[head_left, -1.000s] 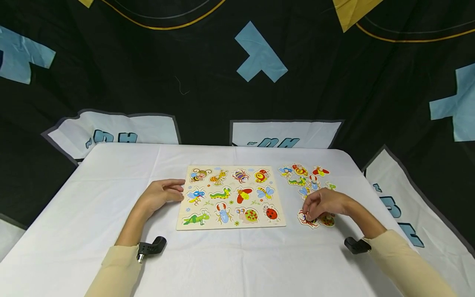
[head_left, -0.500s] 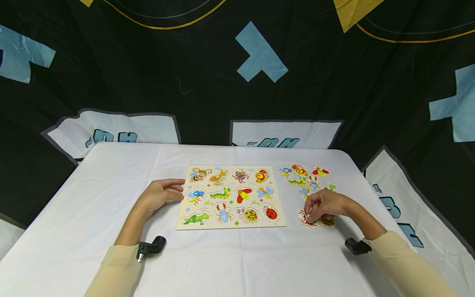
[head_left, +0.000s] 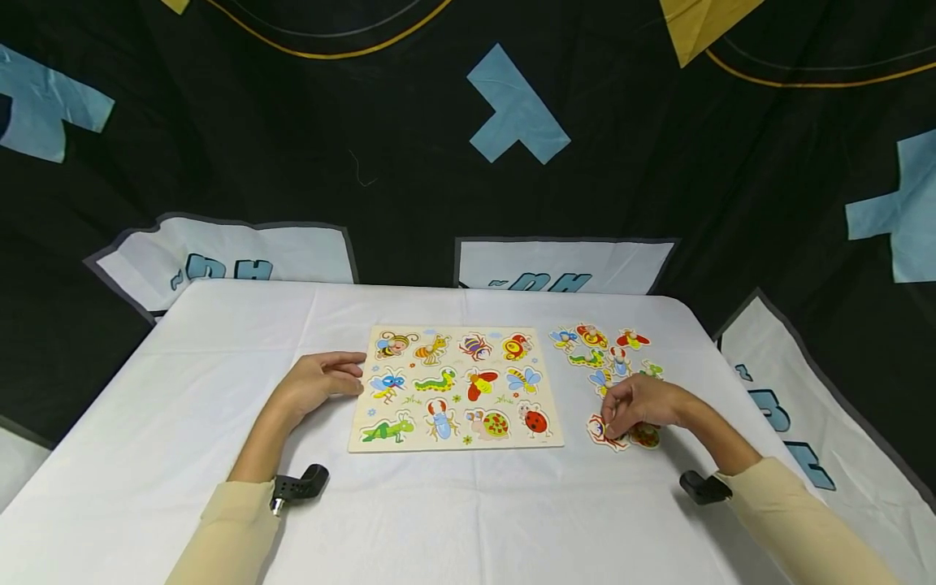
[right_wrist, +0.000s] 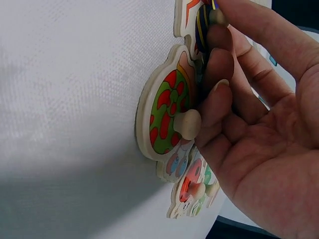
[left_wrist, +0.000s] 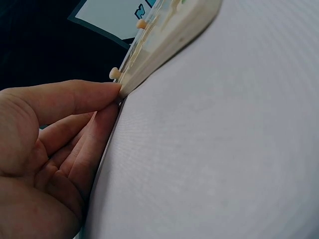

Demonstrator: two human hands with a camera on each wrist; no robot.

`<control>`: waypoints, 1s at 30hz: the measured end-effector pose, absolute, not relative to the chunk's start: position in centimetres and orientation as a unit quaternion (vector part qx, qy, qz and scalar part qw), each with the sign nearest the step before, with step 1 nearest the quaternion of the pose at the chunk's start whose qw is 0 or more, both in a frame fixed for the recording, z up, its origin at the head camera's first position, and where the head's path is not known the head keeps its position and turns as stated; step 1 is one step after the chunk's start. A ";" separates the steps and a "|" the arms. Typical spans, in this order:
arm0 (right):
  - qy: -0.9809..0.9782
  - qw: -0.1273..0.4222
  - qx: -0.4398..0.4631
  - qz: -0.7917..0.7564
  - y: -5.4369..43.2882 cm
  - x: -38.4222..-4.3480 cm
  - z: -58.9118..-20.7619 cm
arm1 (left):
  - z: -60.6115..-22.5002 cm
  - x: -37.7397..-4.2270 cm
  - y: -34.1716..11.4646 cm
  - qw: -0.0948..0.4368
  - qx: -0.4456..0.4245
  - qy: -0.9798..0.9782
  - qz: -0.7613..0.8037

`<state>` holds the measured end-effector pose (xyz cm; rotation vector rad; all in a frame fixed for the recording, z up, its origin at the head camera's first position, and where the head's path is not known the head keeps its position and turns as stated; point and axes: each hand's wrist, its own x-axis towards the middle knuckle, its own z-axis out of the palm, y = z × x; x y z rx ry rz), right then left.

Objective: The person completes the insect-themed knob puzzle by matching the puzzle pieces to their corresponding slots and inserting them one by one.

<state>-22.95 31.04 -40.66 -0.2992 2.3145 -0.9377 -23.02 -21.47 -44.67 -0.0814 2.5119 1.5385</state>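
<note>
A wooden insect puzzle board (head_left: 457, 398) lies flat on the table, printed with several bugs. My left hand (head_left: 310, 386) is at its left side. In the left wrist view, thumb and finger pinch the board's edge (left_wrist: 132, 82) near a peg. My right hand (head_left: 643, 402) is over the loose pieces on the right. It pinches the small wooden knob (right_wrist: 218, 17) of a spider piece (head_left: 600, 428), which lies on the cloth, partly covered by the fingers. A snail piece (right_wrist: 167, 117) with its own knob lies right beside the curled fingers.
More knobbed pieces are spread right of the board, among them a caterpillar (head_left: 587, 358), a red fly (head_left: 632, 338) and a ladybug (right_wrist: 190, 184). White cloth covers the table (head_left: 409, 520). A black curtain (head_left: 292, 146) hangs behind it.
Both hands stay almost still, the left at the board and the right on the spider piece. The view has shifted very slightly.
</note>
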 end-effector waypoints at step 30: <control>0.887 0.280 -0.068 -0.362 27.8 -25.7 -38.1 | -44.6 -22.8 -21.4 0.090 -0.020 0.842 0.532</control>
